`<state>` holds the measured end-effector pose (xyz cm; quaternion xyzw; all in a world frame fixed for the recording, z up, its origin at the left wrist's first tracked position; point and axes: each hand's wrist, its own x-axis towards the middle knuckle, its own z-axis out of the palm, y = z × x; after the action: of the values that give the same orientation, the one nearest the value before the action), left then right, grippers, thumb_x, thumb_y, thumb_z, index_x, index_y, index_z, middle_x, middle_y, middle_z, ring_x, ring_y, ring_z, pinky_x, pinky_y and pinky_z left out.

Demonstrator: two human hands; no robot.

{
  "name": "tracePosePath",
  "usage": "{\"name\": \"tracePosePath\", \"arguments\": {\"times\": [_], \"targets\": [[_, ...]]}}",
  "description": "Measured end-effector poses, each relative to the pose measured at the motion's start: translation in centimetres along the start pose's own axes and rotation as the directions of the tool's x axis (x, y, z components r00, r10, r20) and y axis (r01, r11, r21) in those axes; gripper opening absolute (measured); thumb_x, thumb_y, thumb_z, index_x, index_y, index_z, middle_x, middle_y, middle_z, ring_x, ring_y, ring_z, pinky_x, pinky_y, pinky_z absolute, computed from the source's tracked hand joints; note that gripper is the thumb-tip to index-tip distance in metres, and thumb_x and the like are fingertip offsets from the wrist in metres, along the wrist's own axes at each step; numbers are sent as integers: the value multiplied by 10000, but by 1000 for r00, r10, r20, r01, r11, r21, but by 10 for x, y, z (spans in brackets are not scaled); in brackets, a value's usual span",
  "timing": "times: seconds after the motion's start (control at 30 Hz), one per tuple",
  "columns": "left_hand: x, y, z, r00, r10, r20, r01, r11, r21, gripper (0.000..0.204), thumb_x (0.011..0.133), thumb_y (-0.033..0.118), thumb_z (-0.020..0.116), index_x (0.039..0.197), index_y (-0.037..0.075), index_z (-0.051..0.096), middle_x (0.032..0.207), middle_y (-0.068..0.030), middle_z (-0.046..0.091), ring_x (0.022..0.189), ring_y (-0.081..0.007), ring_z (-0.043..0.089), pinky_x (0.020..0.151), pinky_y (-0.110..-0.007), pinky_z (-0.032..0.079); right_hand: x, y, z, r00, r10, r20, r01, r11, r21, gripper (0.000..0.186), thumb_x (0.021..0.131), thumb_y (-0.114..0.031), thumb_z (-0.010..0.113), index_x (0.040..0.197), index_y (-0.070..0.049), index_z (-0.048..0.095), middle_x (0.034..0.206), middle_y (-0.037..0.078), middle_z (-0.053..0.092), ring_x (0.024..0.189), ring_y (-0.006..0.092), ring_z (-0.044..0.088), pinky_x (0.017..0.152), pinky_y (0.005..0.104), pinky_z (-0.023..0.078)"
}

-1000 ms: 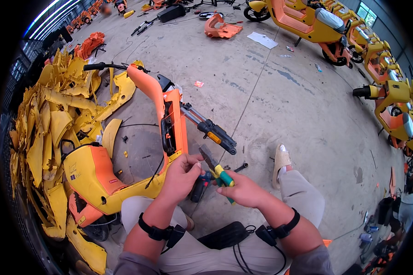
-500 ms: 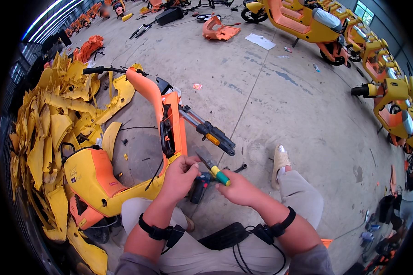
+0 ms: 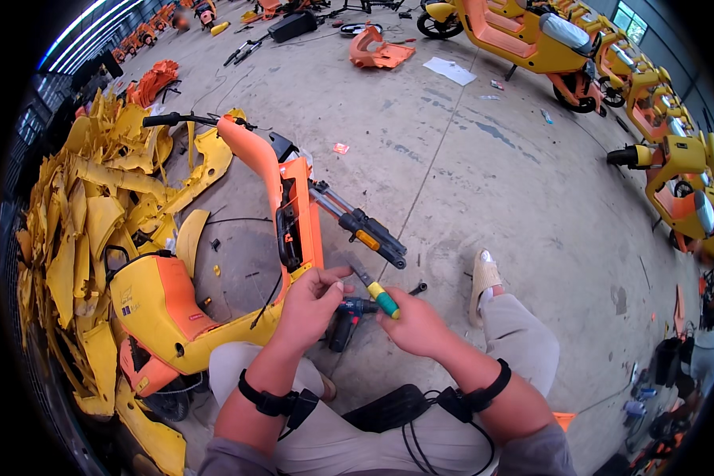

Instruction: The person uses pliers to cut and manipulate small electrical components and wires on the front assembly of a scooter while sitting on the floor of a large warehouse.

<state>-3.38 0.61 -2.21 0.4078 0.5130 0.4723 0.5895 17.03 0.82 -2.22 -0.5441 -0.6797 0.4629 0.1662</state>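
Observation:
My right hand is closed round the green-and-yellow handle of a screwdriver, its grey shaft slanting up and left toward my other hand. My left hand is curled at the lower front of a yellow-and-orange scooter body, thumb near the bent fingers; what lies in them, if anything, is hidden. The scooter lies on its side, its orange front column reaching away from me and the fork sticking out to the right. Just below the screwdriver, a dark cordless drill rests on the floor between my hands.
A tall heap of yellow plastic panels fills the left side. Yellow scooters stand in rows at the right and far right. An orange shell and a white sheet lie on the concrete floor ahead.
The screwdriver has swung slightly more upright and right, its shaft tip shifting away from my left fingers. My left hand and the scooter stay nearly in place.

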Motion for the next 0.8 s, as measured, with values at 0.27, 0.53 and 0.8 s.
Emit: {"name": "tracePosePath", "arguments": {"times": [0.27, 0.53, 0.8], "targets": [[2, -3, 1, 1000, -3, -8, 3, 1000, -6, 71, 946, 23, 546, 996, -28, 548, 1202, -179, 598, 1003, -169, 633, 911, -311, 493, -6, -15, -13, 956, 64, 285, -158, 934, 321, 466, 861, -184, 662, 1281, -28, 534, 1092, 119, 654, 1010, 244, 623, 896, 356, 474], [3, -6, 0, 1000, -12, -18, 12, 1000, 15, 55, 935, 0, 543, 980, -31, 547, 1112, -138, 626, 953, -154, 635, 868, -290, 511, -7, -11, -11, 954, 58, 294, -141, 953, 268, 494, 867, -181, 653, 1312, -26, 501, 1107, 123, 655, 1019, 257, 619, 899, 361, 471], [3, -7, 0, 1000, 14, -15, -14, 1000, -1, 40, 931, -8, 540, 967, -24, 541, 1059, -125, 628, 955, -158, 635, 871, -297, 509, -5, 3, 1, 977, -4, 215, -47, 972, 231, 386, 897, -232, 651, 1221, -47, 550, 987, 99, 637, 896, 201, 617, 800, 339, 488]]}}
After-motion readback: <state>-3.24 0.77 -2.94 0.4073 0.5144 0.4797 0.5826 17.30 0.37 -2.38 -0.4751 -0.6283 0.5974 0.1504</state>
